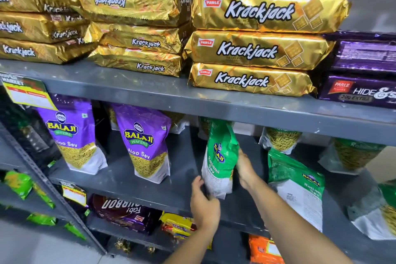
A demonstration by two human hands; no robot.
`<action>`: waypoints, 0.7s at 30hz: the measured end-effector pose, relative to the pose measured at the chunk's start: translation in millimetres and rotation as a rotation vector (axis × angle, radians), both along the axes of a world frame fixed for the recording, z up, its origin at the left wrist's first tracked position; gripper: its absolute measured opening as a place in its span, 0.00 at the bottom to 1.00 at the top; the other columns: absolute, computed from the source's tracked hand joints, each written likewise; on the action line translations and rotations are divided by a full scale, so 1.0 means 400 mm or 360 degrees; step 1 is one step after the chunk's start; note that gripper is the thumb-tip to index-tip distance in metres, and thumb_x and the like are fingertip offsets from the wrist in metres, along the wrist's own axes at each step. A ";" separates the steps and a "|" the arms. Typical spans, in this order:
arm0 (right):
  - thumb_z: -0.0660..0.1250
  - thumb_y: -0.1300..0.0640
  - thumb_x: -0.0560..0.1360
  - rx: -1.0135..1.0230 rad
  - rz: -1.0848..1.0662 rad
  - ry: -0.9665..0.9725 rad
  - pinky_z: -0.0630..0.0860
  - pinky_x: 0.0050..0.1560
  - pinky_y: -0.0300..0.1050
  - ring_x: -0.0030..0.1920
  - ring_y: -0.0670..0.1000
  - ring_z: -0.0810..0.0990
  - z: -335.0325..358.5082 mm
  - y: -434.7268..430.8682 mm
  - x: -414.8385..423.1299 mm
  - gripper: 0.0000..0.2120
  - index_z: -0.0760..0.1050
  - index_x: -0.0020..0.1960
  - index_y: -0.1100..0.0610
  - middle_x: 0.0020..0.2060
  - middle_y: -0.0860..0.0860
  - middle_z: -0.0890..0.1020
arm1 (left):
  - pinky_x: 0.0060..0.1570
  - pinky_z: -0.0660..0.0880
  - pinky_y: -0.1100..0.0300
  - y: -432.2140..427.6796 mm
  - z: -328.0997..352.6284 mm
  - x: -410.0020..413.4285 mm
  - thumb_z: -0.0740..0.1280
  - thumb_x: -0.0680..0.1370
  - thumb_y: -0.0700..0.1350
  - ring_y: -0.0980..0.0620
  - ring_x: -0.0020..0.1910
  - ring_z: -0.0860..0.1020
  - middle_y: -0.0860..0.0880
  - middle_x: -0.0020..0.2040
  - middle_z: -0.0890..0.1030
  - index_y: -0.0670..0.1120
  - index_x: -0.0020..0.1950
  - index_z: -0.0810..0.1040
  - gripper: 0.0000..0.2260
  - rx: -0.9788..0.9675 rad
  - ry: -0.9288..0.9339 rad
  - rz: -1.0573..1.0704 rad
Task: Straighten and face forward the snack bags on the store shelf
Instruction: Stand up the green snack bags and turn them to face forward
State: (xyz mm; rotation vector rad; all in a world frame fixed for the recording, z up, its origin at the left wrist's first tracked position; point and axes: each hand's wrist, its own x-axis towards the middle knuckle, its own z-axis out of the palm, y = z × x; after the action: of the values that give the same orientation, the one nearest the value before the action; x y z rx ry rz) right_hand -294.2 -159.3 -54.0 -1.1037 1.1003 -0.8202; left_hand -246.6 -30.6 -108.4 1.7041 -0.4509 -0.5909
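Both hands are on one green snack bag (219,158) labelled Ratlami Sev, which stands upright near the front of the middle shelf (171,197), turned so its printed face angles toward the left rather than straight out. The left hand (204,203) curls around the bag's lower left corner, fingers wrapped behind the white bottom part and thumb in front. The right hand (244,169) presses against the bag's right edge, fingers closed on its side about halfway up; together they grip the bag between them. Just to the right, a second green bag (296,186) of the same kind leans back and to the right, close to the held one but apart from it. Further back on that shelf more green bags (280,137) stand with their clear windows showing the yellow snack. To the left, two purple bags (145,141) marked Aloo Sev stand upright and face forward, well apart from the hands. On the shelf above, gold biscuit packs (257,49) lie stacked flat, with dark purple packs (362,90) beside them at the right. A yellow price tag (27,94) hangs from the upper shelf's front edge at the far left
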 end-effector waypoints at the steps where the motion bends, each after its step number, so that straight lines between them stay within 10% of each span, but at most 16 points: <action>1: 0.54 0.47 0.81 0.0033 0.0019 -0.0063 0.79 0.42 0.35 0.43 0.41 0.84 -0.001 0.002 0.004 0.20 0.85 0.45 0.48 0.48 0.48 0.86 | 0.63 0.73 0.53 0.007 0.007 -0.007 0.66 0.68 0.34 0.47 0.64 0.77 0.51 0.64 0.79 0.51 0.71 0.68 0.31 0.0087 -0.0140 -0.0091; 9: 0.53 0.44 0.80 0.0262 -0.0262 -0.0222 0.76 0.42 0.42 0.44 0.49 0.82 0.006 0.111 0.015 0.17 0.76 0.51 0.52 0.43 0.48 0.83 | 0.47 0.78 0.57 -0.035 0.020 0.068 0.80 0.52 0.52 0.50 0.54 0.82 0.56 0.57 0.80 0.62 0.74 0.37 0.64 0.0213 -0.0197 -0.0578; 15: 0.61 0.51 0.79 0.0027 -0.0233 0.0014 0.73 0.46 0.36 0.50 0.45 0.78 -0.027 0.186 -0.040 0.13 0.67 0.60 0.54 0.57 0.52 0.79 | 0.60 0.78 0.48 -0.098 0.015 0.228 0.83 0.55 0.38 0.52 0.58 0.80 0.51 0.59 0.81 0.49 0.66 0.68 0.43 0.0176 -0.0204 -0.1159; 21: 0.79 0.48 0.61 -0.0476 -0.0326 0.0001 0.66 0.70 0.47 0.69 0.47 0.68 0.150 0.140 -0.086 0.50 0.55 0.75 0.52 0.70 0.48 0.69 | 0.64 0.75 0.53 -0.141 0.055 0.301 0.81 0.58 0.33 0.51 0.60 0.79 0.48 0.60 0.82 0.45 0.62 0.75 0.34 0.0490 -0.0281 -0.1580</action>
State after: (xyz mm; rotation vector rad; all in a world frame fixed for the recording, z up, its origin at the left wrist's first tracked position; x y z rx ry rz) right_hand -328.5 -103.2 5.9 -1.2505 1.1280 -1.1748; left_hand -126.2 -87.2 -86.2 1.7554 -1.4240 -1.2657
